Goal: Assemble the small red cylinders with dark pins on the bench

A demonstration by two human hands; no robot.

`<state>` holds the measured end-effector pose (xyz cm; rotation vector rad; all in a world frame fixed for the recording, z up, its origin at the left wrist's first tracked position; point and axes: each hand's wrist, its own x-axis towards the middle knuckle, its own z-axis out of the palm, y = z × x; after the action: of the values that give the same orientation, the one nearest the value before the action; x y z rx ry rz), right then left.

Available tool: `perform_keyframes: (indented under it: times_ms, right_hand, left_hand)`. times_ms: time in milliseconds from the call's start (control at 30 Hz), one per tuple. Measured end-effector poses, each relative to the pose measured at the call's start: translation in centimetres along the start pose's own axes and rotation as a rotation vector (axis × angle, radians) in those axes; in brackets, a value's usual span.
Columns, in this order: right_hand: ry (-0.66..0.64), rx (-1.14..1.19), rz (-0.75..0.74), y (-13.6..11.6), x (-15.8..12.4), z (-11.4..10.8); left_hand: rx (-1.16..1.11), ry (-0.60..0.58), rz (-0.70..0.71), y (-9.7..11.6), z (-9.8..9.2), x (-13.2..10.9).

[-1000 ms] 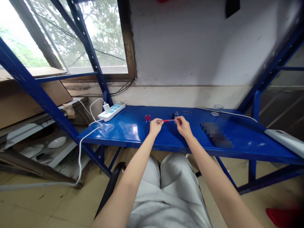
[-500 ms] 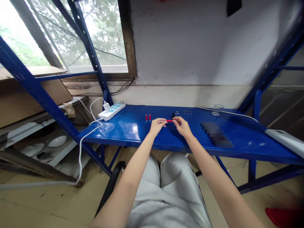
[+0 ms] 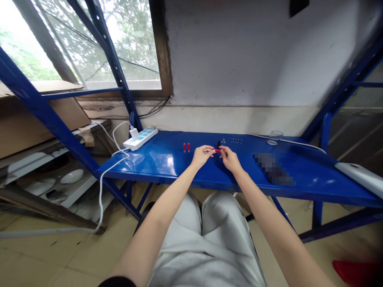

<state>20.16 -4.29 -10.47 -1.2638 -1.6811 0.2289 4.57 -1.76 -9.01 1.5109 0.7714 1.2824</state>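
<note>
Between my two hands, above the blue table [image 3: 161, 139], is a small red tube-like piece [image 3: 216, 150]. The fingers of my left hand [image 3: 201, 156] are closed on its left end. My right hand [image 3: 230, 158] pinches the right end between thumb and fingers, so much of the piece is covered. Two red cylinders [image 3: 188, 147] stand side by side to the left of my hands. Just behind my hands lies a small black object [image 3: 218, 143], too small to name, with a little clear or metallic bit beside it. Several tiny shiny parts [image 3: 236, 140] sit in a row farther right.
A white power strip [image 3: 138, 142] with a plug and cable is at the table's left end. Toward the back right stands a clear glass [image 3: 274, 137]. A blurred dark item [image 3: 273, 169] lies right of my hands, and a white object [image 3: 359, 179] rests at the right edge.
My left hand has shifted slightly right, nearer my right hand, and less of the red piece shows between them. The things on the table stay put.
</note>
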Motion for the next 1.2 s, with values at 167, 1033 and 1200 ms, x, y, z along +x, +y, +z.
perform_keyframes:
  times_ms: [167, 1033, 1200]
  right_hand:
    - [-0.015, -0.011, 0.012, 0.0, 0.0, 0.0]
    - [-0.036, 0.021, 0.003, 0.1, 0.0, 0.0]
    - [-0.035, 0.015, 0.009, 0.0, 0.0, 0.0]
  left_hand:
    - [0.254, -0.105, 0.088, 1.2, -0.1, 1.3]
    - [1.229, -0.134, 0.042, 5.7, -8.7, 6.5]
    - [1.148, -0.100, 0.015, 5.5, -8.6, 6.6]
